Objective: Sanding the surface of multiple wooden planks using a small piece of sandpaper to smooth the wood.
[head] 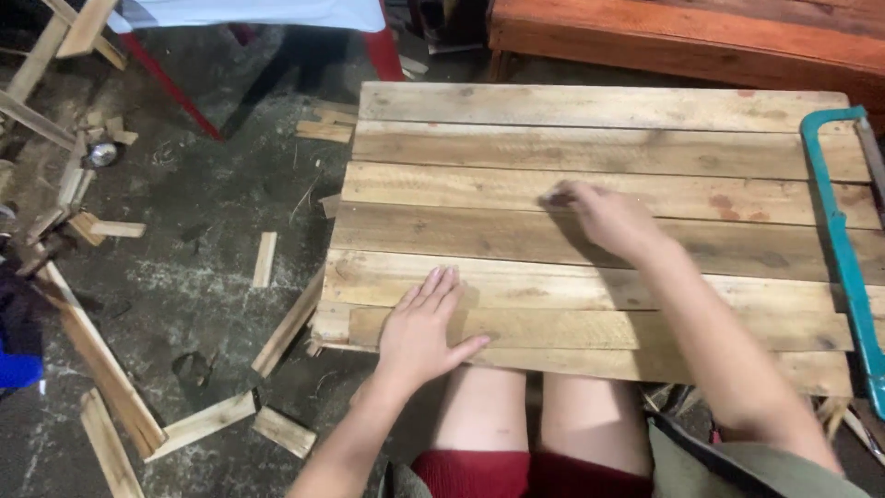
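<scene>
A panel of several pale wooden planks (590, 148) lies flat in front of my knees. My left hand (422, 325) rests palm down with fingers spread on the near planks by the panel's left corner. My right hand (604, 217) is out over the middle planks, fingers pinched together on a small dark object pressed against the wood; what it is cannot be made out because of blur. A teal-framed hacksaw (841, 249) lies along the panel's right edge, away from both hands.
Wood offcuts and strips (277, 341) litter the concrete floor at left. A red-legged table (175, 88) stands at the back left, an orange wooden bench (682, 37) at the back right. Blue fabric (18, 369) sits at the far left edge.
</scene>
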